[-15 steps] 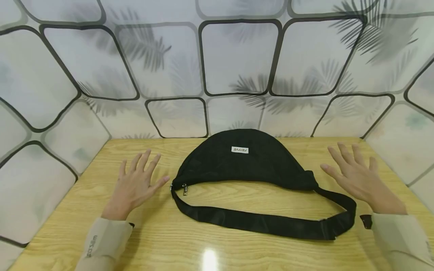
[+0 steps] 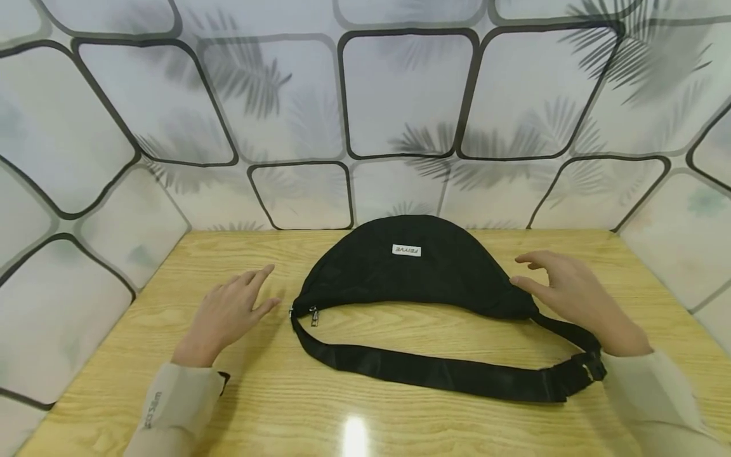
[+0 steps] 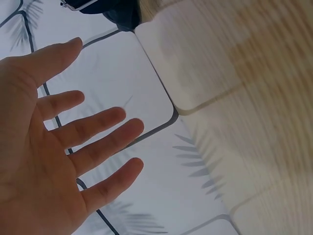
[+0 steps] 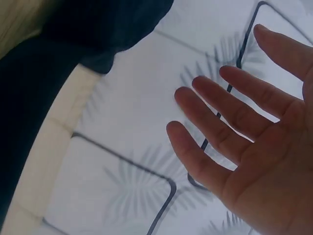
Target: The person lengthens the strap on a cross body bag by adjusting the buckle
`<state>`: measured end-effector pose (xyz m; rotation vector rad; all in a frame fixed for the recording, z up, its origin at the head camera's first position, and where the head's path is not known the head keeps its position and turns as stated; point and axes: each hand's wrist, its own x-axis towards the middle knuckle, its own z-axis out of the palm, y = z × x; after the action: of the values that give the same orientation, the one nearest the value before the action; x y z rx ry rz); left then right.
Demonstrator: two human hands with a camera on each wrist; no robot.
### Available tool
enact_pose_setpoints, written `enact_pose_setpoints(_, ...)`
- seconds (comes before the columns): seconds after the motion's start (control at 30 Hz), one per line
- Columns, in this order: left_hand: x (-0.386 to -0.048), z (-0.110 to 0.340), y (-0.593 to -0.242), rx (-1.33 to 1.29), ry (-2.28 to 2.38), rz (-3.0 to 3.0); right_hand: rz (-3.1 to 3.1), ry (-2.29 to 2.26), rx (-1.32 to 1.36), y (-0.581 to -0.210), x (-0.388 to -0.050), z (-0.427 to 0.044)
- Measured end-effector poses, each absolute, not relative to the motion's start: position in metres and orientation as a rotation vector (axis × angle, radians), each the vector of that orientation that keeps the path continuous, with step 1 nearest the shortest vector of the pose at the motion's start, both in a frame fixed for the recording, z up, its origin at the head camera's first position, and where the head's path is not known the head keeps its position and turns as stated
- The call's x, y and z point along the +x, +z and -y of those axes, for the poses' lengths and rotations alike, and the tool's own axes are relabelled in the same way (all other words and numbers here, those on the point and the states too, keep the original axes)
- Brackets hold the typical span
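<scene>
A black waist bag with a small white label lies on the wooden table, its curved side toward the back. Its black strap loops in front, and a zipper pull hangs at the left end. My left hand hovers left of the bag, apart from it, fingers relaxed and holding nothing. Above the bag's right end is my right hand, thumb and fingers spread apart with nothing held. In the right wrist view, part of the dark bag shows at upper left, away from the fingers.
The wooden table spreads under both arms. A patterned wall covering with dark outlines and grey leaf prints closes off the back and both sides. Light glares on the table's front middle.
My right hand has moved left to the bag's right end, its fingers bending from a flat spread. The left hand has turned slightly, its fingers drawing closer together. The bag stays put.
</scene>
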<state>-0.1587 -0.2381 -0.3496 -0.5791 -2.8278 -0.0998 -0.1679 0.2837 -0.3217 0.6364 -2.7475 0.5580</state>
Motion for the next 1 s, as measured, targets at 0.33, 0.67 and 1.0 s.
enact_pose_setpoints(0.33, -0.158, 0.239, -0.348, -0.541, -0.256, 2.947, 2.786, 0.771, 0.719, -0.311, -0.170, -0.245)
enact_pose_setpoints(0.67, -0.160, 0.239, -0.347, -0.548, -0.484, 2.974, 2.798, 0.968, 0.766, -0.307, -0.172, -0.216)
enact_pose_setpoints(1.0, -0.164, 0.238, -0.350, -0.618, -0.651, 2.950, 2.769, 1.091, 0.842, -0.308, -0.175, -0.190)
